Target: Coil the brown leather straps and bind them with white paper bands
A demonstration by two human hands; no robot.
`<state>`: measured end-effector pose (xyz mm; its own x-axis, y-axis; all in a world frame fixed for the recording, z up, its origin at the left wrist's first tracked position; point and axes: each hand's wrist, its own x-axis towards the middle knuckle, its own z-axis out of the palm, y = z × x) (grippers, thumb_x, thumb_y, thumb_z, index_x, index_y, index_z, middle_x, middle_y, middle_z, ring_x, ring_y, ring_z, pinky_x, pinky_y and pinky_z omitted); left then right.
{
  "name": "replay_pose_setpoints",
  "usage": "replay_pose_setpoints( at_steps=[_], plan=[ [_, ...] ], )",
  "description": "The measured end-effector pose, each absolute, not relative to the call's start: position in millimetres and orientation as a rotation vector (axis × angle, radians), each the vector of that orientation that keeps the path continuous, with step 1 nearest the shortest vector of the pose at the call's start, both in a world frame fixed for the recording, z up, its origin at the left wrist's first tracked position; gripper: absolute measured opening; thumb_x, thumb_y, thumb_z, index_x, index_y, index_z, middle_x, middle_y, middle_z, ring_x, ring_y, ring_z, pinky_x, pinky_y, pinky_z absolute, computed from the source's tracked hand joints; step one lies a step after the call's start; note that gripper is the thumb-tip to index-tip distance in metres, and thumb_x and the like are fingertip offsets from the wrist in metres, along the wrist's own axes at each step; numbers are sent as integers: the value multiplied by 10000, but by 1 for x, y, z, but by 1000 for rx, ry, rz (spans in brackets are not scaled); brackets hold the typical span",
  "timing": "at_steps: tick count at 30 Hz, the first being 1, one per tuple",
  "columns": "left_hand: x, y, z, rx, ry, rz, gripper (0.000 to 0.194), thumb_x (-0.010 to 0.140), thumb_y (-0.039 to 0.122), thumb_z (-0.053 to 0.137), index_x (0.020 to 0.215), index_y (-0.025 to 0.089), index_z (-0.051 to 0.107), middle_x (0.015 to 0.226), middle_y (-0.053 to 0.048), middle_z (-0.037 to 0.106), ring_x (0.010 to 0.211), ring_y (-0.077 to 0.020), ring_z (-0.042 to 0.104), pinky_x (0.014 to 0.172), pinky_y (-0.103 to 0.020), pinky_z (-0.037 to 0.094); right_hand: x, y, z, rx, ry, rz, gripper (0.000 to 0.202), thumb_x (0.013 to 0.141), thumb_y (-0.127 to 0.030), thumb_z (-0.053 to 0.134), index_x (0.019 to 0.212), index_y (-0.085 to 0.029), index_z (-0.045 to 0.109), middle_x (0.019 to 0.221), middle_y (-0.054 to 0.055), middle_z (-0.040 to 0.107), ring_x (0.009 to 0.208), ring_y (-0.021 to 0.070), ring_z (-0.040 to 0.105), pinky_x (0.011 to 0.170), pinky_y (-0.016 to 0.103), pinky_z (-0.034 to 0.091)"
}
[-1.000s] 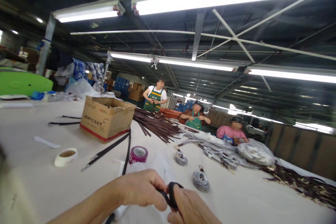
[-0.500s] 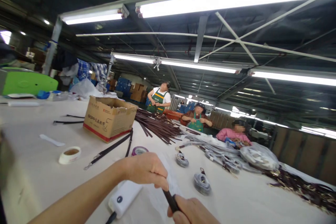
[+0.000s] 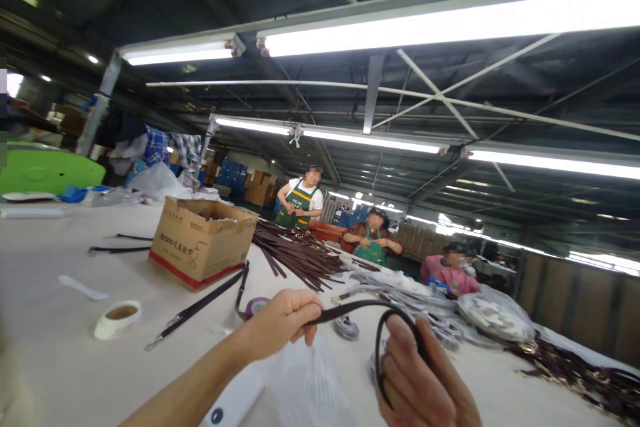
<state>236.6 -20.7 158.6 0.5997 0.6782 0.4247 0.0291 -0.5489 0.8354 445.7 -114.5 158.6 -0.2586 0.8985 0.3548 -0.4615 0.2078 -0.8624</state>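
Observation:
A dark strap (image 3: 357, 305) runs between my two hands above the pale table. My left hand (image 3: 283, 323) pinches one part of it, fingers closed. At the lower right, my right hand (image 3: 425, 373) has the strap looped round its fingers and holds it. A clear plastic bag (image 3: 313, 380) lies below my left hand, beside a white device (image 3: 233, 397). Behind my left hand is a purple tape roll (image 3: 256, 307), partly hidden. Coiled wrapped straps (image 3: 346, 328) rest beyond my hands.
An open cardboard box (image 3: 203, 243) stands left of a pile of dark straps (image 3: 295, 253). A white tape roll (image 3: 118, 319) sits at the left. Wrapped bundles (image 3: 495, 313) and more straps (image 3: 575, 370) cover the right side. Three people are across the table (image 3: 170, 367).
My right hand has moved up and right, away from my left hand, and the strap now arches and loops between them. The camera view has shifted slightly.

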Motion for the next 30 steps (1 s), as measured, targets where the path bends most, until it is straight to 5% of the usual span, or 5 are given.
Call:
replay_pose_setpoints(
  at_steps=[3,6,10,22,30],
  plan=[
    [242,-29,156,2071,649,1264,318,925,323,423,1169,200,586,859,-7,622,758,-144,510,719,-246,382,434,-106,185,43,-892,1623,157,927,-338,654,955,-186,627,556,-99,526,449,34,510,486,111,501],
    [247,-36,146,2308,648,1273,214,918,302,453,996,205,627,954,-31,647,865,-174,540,803,-260,368,418,-100,202,242,-858,1600,168,904,-196,672,1018,-118,577,642,-79,567,520,27,559,553,108,539],
    [249,-45,139,2306,786,1150,298,926,308,396,652,195,429,650,26,487,634,-131,439,614,-252,292,407,-88,201,21,-929,1334,310,810,-230,782,1015,-77,606,649,-71,570,524,33,533,580,129,563],
    [236,-66,143,1813,538,793,325,811,429,438,637,175,541,445,56,388,434,-97,323,438,-229,226,406,-48,154,-630,-1816,-478,191,970,-252,448,1153,-232,500,802,-2,713,692,171,688,674,285,558],
    [182,-47,186,1917,679,687,323,801,444,527,624,175,550,438,82,338,423,-79,258,415,-222,155,419,-64,154,-1101,-2396,-481,169,815,-182,541,969,-153,602,906,142,726,816,309,683,696,387,528]
  ],
)
